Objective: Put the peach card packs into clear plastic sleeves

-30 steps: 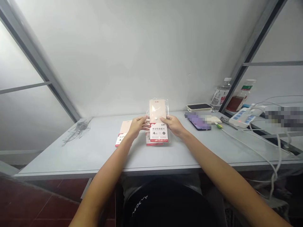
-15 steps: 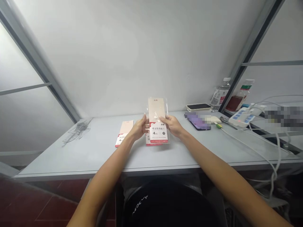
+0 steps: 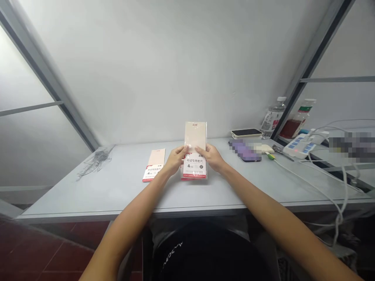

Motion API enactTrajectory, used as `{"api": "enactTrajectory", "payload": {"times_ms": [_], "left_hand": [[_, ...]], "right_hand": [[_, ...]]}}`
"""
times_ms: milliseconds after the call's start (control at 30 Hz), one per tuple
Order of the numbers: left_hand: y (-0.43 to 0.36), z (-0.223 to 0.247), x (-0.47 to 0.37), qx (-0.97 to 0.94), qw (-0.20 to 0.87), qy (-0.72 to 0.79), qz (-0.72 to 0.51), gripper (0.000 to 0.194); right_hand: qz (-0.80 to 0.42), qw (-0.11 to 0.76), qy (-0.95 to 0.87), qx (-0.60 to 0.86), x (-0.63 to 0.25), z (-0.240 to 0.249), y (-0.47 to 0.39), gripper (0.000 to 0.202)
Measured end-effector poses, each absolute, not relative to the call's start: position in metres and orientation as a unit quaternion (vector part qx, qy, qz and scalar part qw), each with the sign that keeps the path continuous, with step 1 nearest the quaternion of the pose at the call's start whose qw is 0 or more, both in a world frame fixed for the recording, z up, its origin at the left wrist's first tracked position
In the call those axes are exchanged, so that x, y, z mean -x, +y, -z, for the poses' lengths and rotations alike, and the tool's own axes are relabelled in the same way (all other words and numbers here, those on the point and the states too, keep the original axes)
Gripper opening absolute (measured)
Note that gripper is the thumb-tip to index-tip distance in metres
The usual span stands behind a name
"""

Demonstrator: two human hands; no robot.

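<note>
A pink, white and red packet in a clear sleeve is held upright-looking at the middle of the desk, its printed label facing me. My left hand grips its left edge, thumb on the front. On the right edge, my right hand is closed round it, thumb also on the front. Red edges of another packet show just behind and below the held one; most of it is hidden. To the left of my left hand, a similar packet lies on the desk, partly covered by my forearm.
On the grey desk, a phone, a purple item, a power strip with white cables and two bottles are at the right. Dark scribbled marks are at the left. A wall rises behind.
My left hand has moved right and closed on the held packet's left edge, thumb on its front. The packet has straightened and shifted slightly, covering more of the one behind.
</note>
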State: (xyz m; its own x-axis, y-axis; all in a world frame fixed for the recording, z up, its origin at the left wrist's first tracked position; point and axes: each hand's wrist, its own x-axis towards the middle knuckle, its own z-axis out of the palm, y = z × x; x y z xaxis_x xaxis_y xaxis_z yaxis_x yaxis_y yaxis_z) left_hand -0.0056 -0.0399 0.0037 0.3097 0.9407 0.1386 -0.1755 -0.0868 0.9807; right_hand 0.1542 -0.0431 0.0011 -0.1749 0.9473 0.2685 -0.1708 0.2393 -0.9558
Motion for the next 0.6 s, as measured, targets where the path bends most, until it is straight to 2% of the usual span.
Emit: {"api": "enactTrajectory", "payload": {"times_ms": [600], "left_hand": [[-0.0368,-0.0036,0.0105,-0.606,0.523,0.367,-0.474,0.035]], "right_hand": [[-0.482,0.509,-0.609,0.370,-0.1534,-0.0019,-0.0453,0.035]]}}
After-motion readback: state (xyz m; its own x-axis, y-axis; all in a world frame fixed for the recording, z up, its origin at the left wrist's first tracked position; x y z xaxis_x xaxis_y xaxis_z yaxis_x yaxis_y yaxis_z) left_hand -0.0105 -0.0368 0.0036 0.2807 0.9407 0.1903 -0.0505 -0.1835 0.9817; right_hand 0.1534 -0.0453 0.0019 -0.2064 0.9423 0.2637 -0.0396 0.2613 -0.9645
